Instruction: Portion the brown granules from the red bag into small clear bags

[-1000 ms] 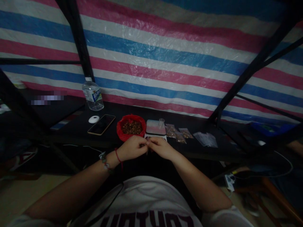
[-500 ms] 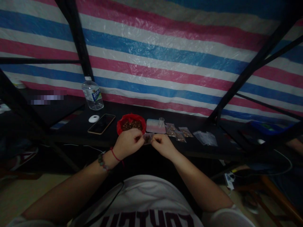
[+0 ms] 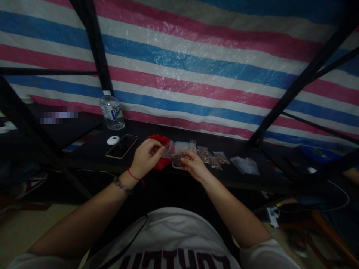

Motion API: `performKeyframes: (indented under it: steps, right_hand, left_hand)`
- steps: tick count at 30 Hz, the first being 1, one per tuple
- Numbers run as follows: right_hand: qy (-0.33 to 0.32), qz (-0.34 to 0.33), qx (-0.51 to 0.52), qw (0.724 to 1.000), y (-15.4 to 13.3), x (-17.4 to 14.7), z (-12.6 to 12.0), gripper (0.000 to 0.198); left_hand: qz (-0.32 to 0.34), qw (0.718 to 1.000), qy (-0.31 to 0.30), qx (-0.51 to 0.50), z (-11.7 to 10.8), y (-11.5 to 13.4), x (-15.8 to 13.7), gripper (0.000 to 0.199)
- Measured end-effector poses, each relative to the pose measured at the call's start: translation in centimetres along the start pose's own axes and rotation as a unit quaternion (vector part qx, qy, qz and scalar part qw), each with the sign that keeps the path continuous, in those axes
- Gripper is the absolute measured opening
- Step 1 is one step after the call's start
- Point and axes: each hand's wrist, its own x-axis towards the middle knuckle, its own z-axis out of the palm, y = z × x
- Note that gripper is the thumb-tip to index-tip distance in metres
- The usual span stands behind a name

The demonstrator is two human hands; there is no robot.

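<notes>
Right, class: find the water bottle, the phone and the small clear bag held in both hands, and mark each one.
Water bottle (image 3: 112, 111), head view, on its label.
Phone (image 3: 122, 146), head view, middle of the dark screen.
Small clear bag (image 3: 176, 153), head view, on its lower part with brown contents.

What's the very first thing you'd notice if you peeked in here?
The big striped tarp, pink, blue and white, fills the whole back wall. In the middle, the left hand and right hand hold a small clear bag with brown bits above the dark table. A water bottle stands at the table's back left.
</notes>
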Motion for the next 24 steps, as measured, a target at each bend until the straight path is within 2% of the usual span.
performKeyframes:
  steps: [2,6,11,15,19,21,24]
  right_hand:
    - [0.022,-0.005,0.011,1.0,0.1,0.3,0.1,0.036]
    - [0.034,-0.005,0.001,0.999,0.4,1.3,0.2,0.039]
    - [0.017,-0.008,-0.044,0.999,1.1,3.1,-0.1,0.037]
    - [0.016,-0.025,-0.1,0.995,0.8,4.6,0.1,0.033]
    - [0.036,-0.059,-0.164,0.984,-0.4,6.4,0.7,0.027]
    - [0.039,-0.079,-0.208,0.974,-1.0,7.6,0.9,0.024]
    - [0.051,-0.114,-0.282,0.951,-1.9,9.5,1.1,0.027]
  left_hand:
    - [-0.006,1.0,0.026,0.017,0.1,-0.7,0.2,0.022]
    - [0.01,0.999,-0.037,0.008,0.7,-1.6,0.5,0.027]
    - [-0.034,0.996,-0.083,0.007,1.4,-2.9,0.6,0.026]
    - [-0.116,0.985,-0.102,-0.073,2.1,-4.6,0.8,0.029]
    - [-0.217,0.951,-0.077,-0.205,3.0,-6.6,0.8,0.039]
    - [-0.245,0.937,-0.067,-0.239,3.3,-7.4,0.8,0.043]
    - [-0.261,0.935,-0.047,-0.234,3.5,-8.2,1.0,0.042]
